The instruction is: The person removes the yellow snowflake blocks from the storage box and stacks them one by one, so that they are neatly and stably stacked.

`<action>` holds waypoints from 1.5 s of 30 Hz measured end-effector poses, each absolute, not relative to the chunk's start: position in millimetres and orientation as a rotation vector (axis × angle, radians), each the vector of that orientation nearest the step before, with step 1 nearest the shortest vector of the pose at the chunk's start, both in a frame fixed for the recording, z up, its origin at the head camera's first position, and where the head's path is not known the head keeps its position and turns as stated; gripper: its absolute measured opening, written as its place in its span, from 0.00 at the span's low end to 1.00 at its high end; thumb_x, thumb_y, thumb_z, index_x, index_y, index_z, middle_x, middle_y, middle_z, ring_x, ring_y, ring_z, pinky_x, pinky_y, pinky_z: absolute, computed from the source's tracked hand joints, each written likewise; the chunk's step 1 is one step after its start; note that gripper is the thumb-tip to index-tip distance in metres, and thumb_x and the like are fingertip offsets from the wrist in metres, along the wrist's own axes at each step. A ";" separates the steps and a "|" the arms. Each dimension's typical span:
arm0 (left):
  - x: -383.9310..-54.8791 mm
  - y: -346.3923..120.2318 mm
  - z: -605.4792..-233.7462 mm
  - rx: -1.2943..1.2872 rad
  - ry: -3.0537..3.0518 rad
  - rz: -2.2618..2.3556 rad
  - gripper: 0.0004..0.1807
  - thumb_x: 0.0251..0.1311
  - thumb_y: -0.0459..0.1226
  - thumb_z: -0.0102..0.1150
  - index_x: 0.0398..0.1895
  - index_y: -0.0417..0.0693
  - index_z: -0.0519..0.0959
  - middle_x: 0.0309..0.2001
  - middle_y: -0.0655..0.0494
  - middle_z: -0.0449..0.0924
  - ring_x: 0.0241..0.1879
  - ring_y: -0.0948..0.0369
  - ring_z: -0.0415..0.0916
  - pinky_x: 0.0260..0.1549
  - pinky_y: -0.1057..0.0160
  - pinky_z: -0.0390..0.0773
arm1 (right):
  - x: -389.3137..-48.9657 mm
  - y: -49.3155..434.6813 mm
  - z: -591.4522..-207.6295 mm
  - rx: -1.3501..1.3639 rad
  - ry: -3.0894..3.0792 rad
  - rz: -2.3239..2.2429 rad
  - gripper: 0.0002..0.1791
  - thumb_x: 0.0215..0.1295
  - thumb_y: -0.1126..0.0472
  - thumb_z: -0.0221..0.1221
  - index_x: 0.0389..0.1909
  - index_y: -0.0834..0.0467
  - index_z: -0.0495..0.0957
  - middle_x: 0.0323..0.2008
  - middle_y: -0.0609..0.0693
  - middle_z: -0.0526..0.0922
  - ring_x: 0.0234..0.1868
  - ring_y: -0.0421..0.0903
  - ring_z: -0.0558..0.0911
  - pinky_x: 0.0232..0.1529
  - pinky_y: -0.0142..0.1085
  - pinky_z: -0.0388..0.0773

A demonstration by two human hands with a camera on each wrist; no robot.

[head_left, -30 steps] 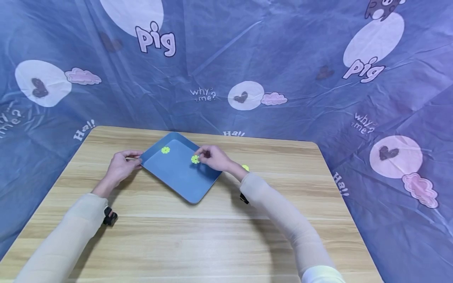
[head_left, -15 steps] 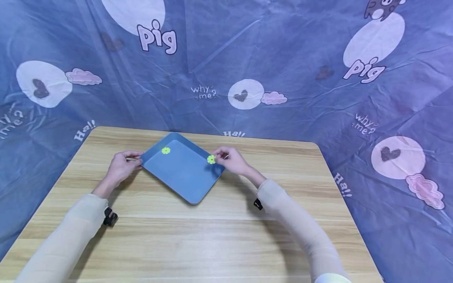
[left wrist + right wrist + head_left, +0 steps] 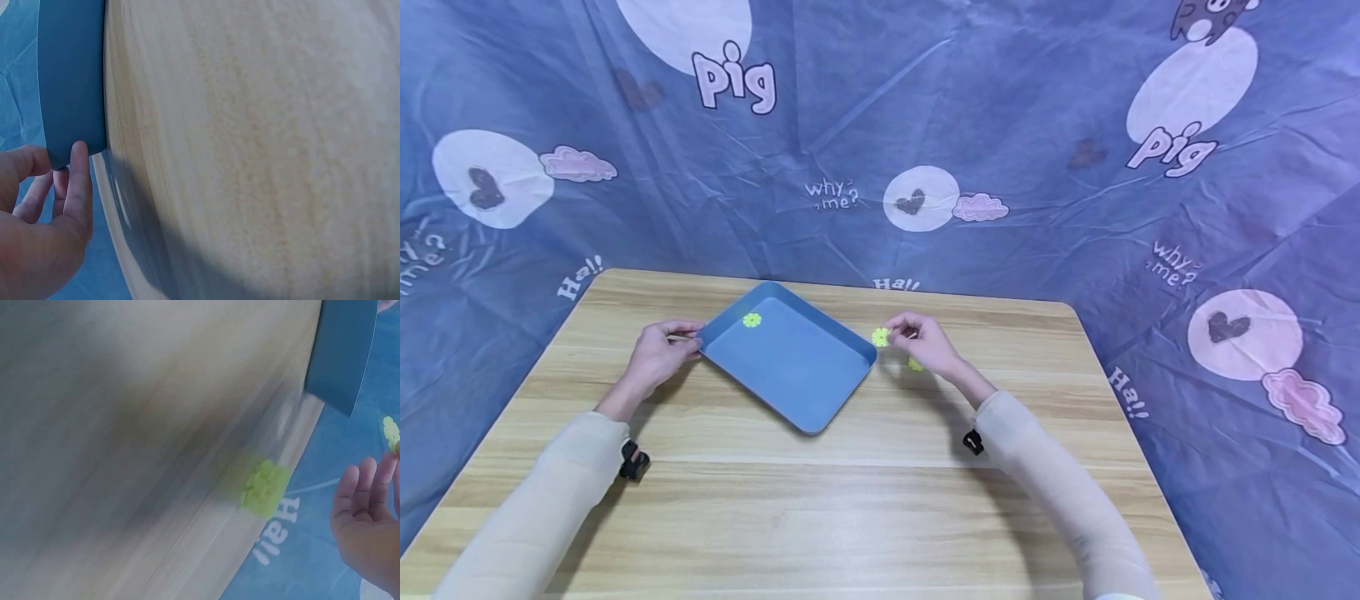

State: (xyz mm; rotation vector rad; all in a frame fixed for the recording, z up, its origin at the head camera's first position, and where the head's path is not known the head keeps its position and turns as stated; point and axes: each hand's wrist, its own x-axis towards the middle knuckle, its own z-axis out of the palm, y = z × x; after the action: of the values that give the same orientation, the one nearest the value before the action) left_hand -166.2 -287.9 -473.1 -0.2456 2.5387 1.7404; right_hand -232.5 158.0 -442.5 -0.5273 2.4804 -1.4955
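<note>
A blue rectangular tray (image 3: 790, 358) lies at an angle on the table. My left hand (image 3: 658, 354) pinches its left corner, fingers against the tray's wall (image 3: 72, 75) in the left wrist view. Inside, near the back wall, lies a yellow-green flower-shaped piece (image 3: 752, 320). Just beyond the tray's right corner, my right hand (image 3: 925, 346) pinches a second flower-shaped piece (image 3: 879, 337) between thumb and fingertips, raised above the table. A third flower-shaped piece (image 3: 915, 364) rests on the table under the right hand, partly hidden by it; the right wrist view shows it blurred.
The wooden table (image 3: 850, 517) reaches back to a blue patterned cloth (image 3: 1037, 100) that hangs behind it and along both sides. A black wrist camera (image 3: 634, 461) sits under the left cuff, another (image 3: 973, 442) under the right.
My right hand has moved right from over the tray to beyond its right corner, carrying the pinched flower piece. The left hand and tray have hardly moved.
</note>
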 end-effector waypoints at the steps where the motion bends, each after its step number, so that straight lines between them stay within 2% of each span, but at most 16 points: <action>1: -166.1 -287.6 -472.8 -0.245 2.540 1.740 0.24 0.71 0.26 0.56 0.68 0.23 0.73 0.56 0.33 0.76 0.35 0.79 0.80 0.42 0.76 0.91 | -232.7 160.7 -442.5 -0.510 2.486 -1.501 0.12 0.68 0.69 0.62 0.50 0.67 0.84 0.38 0.55 0.85 0.36 0.41 0.79 0.36 0.24 0.80; 6: -165.7 -288.0 -471.7 -0.240 2.542 1.742 0.24 0.71 0.26 0.56 0.67 0.23 0.73 0.56 0.33 0.76 0.35 0.79 0.80 0.42 0.76 0.91 | -232.6 173.9 -443.4 -0.439 2.497 -1.520 0.12 0.69 0.70 0.61 0.51 0.68 0.84 0.42 0.63 0.87 0.36 0.44 0.79 0.34 0.25 0.80; 10: -165.5 -288.2 -471.4 -0.242 2.534 1.749 0.24 0.71 0.26 0.56 0.67 0.22 0.73 0.55 0.33 0.77 0.35 0.79 0.80 0.43 0.75 0.91 | -232.6 185.4 -446.3 -0.380 2.482 -1.532 0.14 0.69 0.70 0.60 0.52 0.69 0.83 0.37 0.54 0.86 0.35 0.43 0.78 0.29 0.24 0.78; 13: -165.6 -288.7 -471.6 -0.242 2.530 1.752 0.24 0.71 0.26 0.56 0.67 0.22 0.73 0.56 0.33 0.77 0.35 0.79 0.80 0.43 0.75 0.91 | -232.6 193.9 -447.7 -0.322 2.443 -1.574 0.15 0.69 0.71 0.59 0.54 0.71 0.82 0.33 0.46 0.83 0.33 0.40 0.76 0.27 0.23 0.77; 15: -165.7 -289.4 -471.6 -0.241 2.529 1.750 0.24 0.71 0.26 0.56 0.67 0.22 0.72 0.56 0.32 0.77 0.35 0.78 0.80 0.43 0.75 0.91 | -232.3 198.5 -447.9 -0.280 2.409 -1.613 0.15 0.69 0.72 0.58 0.55 0.72 0.80 0.32 0.44 0.81 0.32 0.39 0.75 0.27 0.23 0.76; 22: -176.0 -292.9 -472.4 -0.221 2.542 1.733 0.23 0.71 0.25 0.56 0.67 0.22 0.73 0.56 0.30 0.77 0.34 0.79 0.79 0.41 0.75 0.91 | -235.0 207.3 -451.1 -0.148 2.362 -1.675 0.18 0.69 0.74 0.57 0.58 0.77 0.77 0.33 0.42 0.80 0.30 0.35 0.75 0.29 0.20 0.77; 28: -184.5 -295.8 -473.7 -0.198 2.543 1.739 0.23 0.71 0.25 0.56 0.66 0.22 0.73 0.54 0.33 0.78 0.34 0.79 0.80 0.42 0.75 0.91 | -237.1 212.0 -458.3 -0.067 2.329 -1.645 0.18 0.69 0.74 0.57 0.58 0.77 0.77 0.32 0.43 0.81 0.28 0.35 0.75 0.29 0.22 0.81; 34: -187.1 -296.5 -474.4 -0.189 2.540 1.744 0.23 0.71 0.25 0.56 0.66 0.22 0.73 0.53 0.35 0.78 0.34 0.79 0.80 0.42 0.75 0.91 | -236.4 213.6 -464.8 -0.035 2.313 -1.622 0.17 0.69 0.74 0.58 0.57 0.77 0.77 0.31 0.44 0.81 0.28 0.38 0.76 0.30 0.23 0.83; 45: -186.8 -296.6 -475.5 -0.187 2.546 1.736 0.23 0.71 0.26 0.56 0.67 0.23 0.74 0.55 0.32 0.77 0.34 0.79 0.80 0.41 0.76 0.91 | -234.7 213.2 -470.4 -0.014 2.288 -1.615 0.19 0.67 0.75 0.58 0.58 0.78 0.76 0.34 0.43 0.83 0.27 0.37 0.77 0.30 0.23 0.82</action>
State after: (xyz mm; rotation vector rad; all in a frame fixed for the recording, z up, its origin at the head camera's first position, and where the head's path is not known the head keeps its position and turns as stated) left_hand -186.8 -296.6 -475.5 -0.1873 2.5456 1.7362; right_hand -234.7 213.2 -470.4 -0.0142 2.2881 -1.6145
